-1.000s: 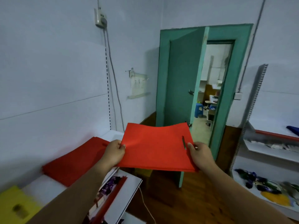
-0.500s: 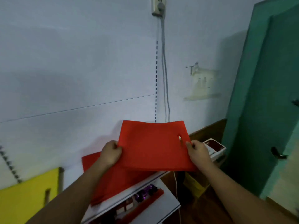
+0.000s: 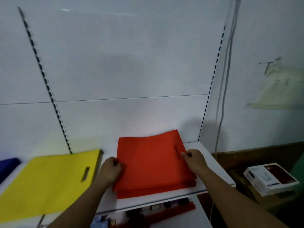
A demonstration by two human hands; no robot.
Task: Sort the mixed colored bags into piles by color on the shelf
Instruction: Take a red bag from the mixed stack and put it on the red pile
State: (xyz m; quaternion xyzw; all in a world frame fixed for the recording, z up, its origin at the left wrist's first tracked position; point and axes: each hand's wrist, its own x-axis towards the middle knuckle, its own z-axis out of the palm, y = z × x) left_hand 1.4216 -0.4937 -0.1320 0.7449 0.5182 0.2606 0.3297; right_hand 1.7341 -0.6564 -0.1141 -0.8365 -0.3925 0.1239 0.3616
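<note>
A flat red bag [image 3: 151,158] with a slot handle lies on top of a red pile [image 3: 158,189] on the white shelf [image 3: 212,163]. My left hand [image 3: 110,170] pinches the bag's left edge. My right hand [image 3: 195,159] pinches its right edge beside the slot. To the left a yellow bag pile [image 3: 49,181] lies on the same shelf. A dark blue pile [image 3: 7,165] shows at the far left edge.
A lower shelf [image 3: 189,216] under the red pile holds small packaged goods. Boxes [image 3: 269,178] stand to the right on brown cartons. A grey cable [image 3: 222,104] hangs down the wall beside the shelf upright.
The view swung left from the doorway to the shelf. Both hands carried the red bag down onto the red pile, still holding its edges.
</note>
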